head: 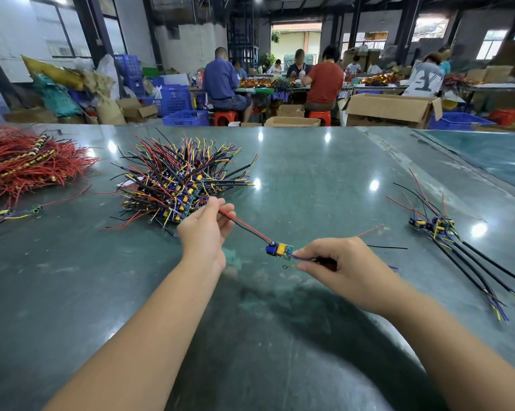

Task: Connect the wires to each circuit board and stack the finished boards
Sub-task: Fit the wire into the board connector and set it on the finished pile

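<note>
Hands meet above the middle of the dark green worktop (pixel 309 179), and between them we hold one small board (pixel 280 250) in the air. Our left hand (pixel 204 232) pinches the board's red and black wires (pixel 247 226) between thumb and fingertips, so that the pair runs taut, down and to the right, to the board's near end. Our right hand (pixel 336 262) has its grip closed on the purple and blue leads (pixel 305 258) that leave the board's other side, and a black sleeve (pixel 327 262) sits inside the curled fingers; a yellow lead with a ring end (pixel 288 266) hangs just below the fingertips. A thin red wire (pixel 370 231) and a thin black wire (pixel 388 248) stick out beyond the right hand's knuckles, but we cannot tell what they join to. The board shows a blue part and a yellow part on green. Behind the left hand, just beside it, lies a big heap of boards (pixel 176 185) with red, black, yellow and purple wires bristling outward. At the far left of the worktop lies a mass of red wires (pixel 27 164). Well apart on the right lies a small stack of boards (pixel 434 225) with long black cables trailing toward us. Beyond the worktop, people sit at other tables among cardboard boxes (pixel 389 109) and blue crates (pixel 186 117).
</note>
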`<control>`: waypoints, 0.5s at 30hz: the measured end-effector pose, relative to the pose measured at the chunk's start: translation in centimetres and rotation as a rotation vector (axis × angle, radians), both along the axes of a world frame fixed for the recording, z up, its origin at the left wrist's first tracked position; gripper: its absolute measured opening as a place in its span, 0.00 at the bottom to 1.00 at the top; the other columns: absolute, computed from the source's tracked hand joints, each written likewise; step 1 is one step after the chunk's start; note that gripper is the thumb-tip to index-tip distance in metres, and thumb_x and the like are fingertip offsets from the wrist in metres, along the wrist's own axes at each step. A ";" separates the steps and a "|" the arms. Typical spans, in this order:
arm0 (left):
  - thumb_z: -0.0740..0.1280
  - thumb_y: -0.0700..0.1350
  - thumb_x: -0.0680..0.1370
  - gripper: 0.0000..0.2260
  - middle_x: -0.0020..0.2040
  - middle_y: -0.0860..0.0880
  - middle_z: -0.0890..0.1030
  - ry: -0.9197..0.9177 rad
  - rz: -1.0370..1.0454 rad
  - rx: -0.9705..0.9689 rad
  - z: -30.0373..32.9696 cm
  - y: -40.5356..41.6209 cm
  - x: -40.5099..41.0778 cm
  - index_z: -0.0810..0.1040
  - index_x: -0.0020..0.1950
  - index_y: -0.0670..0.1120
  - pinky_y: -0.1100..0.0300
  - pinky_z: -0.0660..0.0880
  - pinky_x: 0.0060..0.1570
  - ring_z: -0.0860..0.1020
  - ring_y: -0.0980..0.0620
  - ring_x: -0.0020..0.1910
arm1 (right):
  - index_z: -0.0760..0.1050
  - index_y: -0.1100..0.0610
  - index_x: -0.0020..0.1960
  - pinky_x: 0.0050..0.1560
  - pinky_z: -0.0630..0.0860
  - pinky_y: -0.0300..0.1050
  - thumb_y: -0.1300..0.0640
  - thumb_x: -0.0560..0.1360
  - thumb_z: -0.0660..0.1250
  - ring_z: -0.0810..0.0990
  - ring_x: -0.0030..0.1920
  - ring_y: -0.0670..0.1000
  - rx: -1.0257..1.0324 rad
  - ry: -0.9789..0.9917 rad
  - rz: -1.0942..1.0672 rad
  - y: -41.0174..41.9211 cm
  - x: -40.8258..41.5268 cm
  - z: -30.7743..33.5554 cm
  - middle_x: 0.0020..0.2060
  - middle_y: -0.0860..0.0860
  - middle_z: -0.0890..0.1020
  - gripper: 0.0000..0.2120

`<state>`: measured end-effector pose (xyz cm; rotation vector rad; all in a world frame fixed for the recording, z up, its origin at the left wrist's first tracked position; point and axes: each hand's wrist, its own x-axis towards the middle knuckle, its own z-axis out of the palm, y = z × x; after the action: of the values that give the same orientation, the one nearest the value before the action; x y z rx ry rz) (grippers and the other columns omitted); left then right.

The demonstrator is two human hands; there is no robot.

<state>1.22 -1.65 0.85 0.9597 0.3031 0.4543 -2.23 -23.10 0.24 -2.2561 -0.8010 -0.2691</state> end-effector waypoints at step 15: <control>0.66 0.41 0.78 0.12 0.44 0.49 0.85 -0.095 -0.209 -0.033 -0.5 0.6 0.2 0.75 0.60 0.48 0.65 0.78 0.37 0.84 0.53 0.41 | 0.77 0.55 0.55 0.46 0.76 0.47 0.61 0.75 0.68 0.82 0.40 0.56 0.409 -0.112 -0.624 -5.2 3.5 1.4 0.41 0.51 0.82 0.09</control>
<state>1.43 -1.03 0.39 0.9238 0.1223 0.3014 1.25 -28.31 1.66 -2.0449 -0.0510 -0.7778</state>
